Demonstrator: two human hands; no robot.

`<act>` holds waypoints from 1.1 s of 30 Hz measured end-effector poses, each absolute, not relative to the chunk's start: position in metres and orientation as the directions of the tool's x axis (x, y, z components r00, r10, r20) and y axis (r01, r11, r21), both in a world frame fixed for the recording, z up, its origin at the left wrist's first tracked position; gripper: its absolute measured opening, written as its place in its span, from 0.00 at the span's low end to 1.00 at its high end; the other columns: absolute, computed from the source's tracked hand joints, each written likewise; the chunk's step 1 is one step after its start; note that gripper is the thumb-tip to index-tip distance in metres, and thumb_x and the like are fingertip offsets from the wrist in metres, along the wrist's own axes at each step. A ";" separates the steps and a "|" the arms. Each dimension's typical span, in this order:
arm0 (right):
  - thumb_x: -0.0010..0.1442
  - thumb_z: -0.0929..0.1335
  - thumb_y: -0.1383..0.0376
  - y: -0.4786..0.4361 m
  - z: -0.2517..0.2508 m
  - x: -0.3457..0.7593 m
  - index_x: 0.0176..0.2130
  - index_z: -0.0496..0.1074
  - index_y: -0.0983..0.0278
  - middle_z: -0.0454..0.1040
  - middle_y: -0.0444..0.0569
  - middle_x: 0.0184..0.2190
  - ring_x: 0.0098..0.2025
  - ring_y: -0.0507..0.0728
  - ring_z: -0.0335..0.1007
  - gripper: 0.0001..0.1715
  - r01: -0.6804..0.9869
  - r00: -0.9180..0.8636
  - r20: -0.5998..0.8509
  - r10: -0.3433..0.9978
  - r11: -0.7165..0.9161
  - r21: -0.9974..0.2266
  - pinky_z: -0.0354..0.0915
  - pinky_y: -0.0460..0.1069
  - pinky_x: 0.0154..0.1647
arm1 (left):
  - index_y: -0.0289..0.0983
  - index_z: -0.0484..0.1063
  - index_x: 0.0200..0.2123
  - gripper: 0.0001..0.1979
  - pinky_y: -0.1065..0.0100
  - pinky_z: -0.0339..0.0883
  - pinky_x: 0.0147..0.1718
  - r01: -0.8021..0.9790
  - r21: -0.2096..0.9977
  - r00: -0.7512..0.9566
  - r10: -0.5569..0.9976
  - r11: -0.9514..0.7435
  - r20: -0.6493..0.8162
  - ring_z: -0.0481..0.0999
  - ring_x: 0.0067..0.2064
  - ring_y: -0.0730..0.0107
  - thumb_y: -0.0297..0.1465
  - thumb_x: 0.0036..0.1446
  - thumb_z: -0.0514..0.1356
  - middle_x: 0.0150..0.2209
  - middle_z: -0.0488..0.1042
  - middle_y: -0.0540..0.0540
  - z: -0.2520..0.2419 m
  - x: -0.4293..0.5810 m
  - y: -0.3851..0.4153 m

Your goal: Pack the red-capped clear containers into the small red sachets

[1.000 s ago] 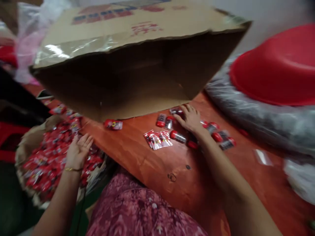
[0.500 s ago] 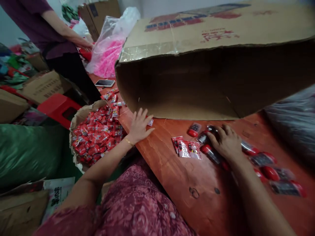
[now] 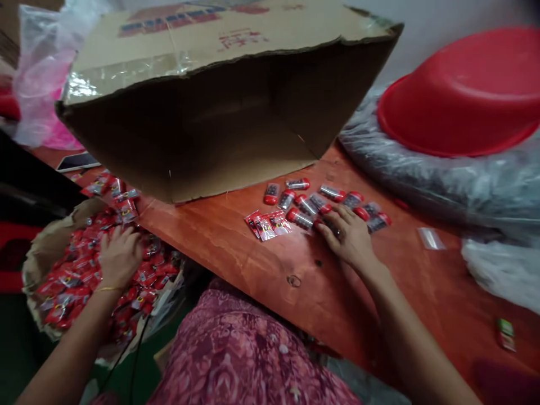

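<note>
My left hand point(image 3: 120, 256) is over a paper-lined container point(image 3: 36, 264) heaped with small red packets point(image 3: 76, 275), its fingers apart and slightly bent. No packet shows clearly in it. On the table my right hand point(image 3: 348, 236) lies palm down, fingers stretched, at the near side of a cluster of small clear tubes with red caps point(image 3: 300, 218). Its fingertips touch or partly cover some of these; what is under the palm is hidden. Left of the cluster lie a few flat red printed packets point(image 3: 272, 225), overlapping.
A large cardboard box point(image 3: 236, 157) lies on the red-brown table point(image 3: 253, 275), its opening towards me. Further right, a red basin point(image 3: 468, 95) rests upside down on plastic-wrapped goods point(image 3: 379, 152). A phone point(image 3: 78, 162) and loose packets point(image 3: 126, 208) lie at the left end.
My left hand has moved from the table edge by the box to above the heaped packets. The view has swung right, bringing in the basin. My right hand stays by the tubes.
</note>
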State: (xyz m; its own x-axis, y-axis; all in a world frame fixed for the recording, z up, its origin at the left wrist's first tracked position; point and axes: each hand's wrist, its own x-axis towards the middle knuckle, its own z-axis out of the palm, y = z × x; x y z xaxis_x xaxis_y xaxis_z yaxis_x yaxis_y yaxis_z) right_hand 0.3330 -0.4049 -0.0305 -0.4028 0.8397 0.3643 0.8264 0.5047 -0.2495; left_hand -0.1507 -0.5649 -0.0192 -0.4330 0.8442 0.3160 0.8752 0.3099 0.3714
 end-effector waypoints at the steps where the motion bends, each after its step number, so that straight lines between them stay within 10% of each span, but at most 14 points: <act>1: 0.61 0.60 0.55 -0.410 -0.030 0.330 0.42 0.72 0.64 0.71 0.58 0.48 0.52 0.64 0.64 0.20 0.823 -0.398 0.374 0.838 0.506 -0.258 0.62 0.59 0.50 | 0.39 0.67 0.27 0.03 0.44 0.36 0.59 0.860 0.352 -0.482 0.814 0.369 0.324 0.53 0.63 0.51 0.27 0.49 0.54 0.52 0.70 0.49 -0.017 -0.157 -0.576; 7: 0.63 0.59 0.57 -0.430 -0.033 0.286 0.48 0.71 0.64 0.69 0.56 0.52 0.57 0.63 0.58 0.21 0.816 -0.432 0.389 0.814 0.536 -0.215 0.56 0.58 0.55 | 0.41 0.72 0.32 0.05 0.48 0.44 0.59 0.829 0.456 -0.526 0.728 0.323 0.441 0.65 0.57 0.57 0.33 0.52 0.56 0.46 0.75 0.50 -0.004 -0.119 -0.576; 15: 0.63 0.58 0.67 -0.423 -0.048 0.278 0.49 0.71 0.60 0.64 0.55 0.57 0.61 0.66 0.51 0.20 0.928 -0.296 0.272 0.916 0.343 -0.145 0.50 0.62 0.56 | 0.42 0.76 0.40 0.13 0.50 0.46 0.59 0.821 0.518 0.112 0.956 -0.242 0.270 0.65 0.58 0.58 0.35 0.58 0.52 0.51 0.73 0.44 -0.007 0.055 -0.475; 33: 0.61 0.61 0.62 -0.458 -0.047 0.269 0.40 0.74 0.63 0.73 0.55 0.47 0.55 0.62 0.62 0.15 0.810 -0.127 0.427 0.896 0.342 -0.476 0.59 0.59 0.53 | 0.43 0.75 0.43 0.17 0.40 0.43 0.57 0.895 0.365 0.219 0.966 -0.256 0.141 0.59 0.60 0.45 0.42 0.57 0.54 0.54 0.70 0.42 -0.036 0.096 -0.417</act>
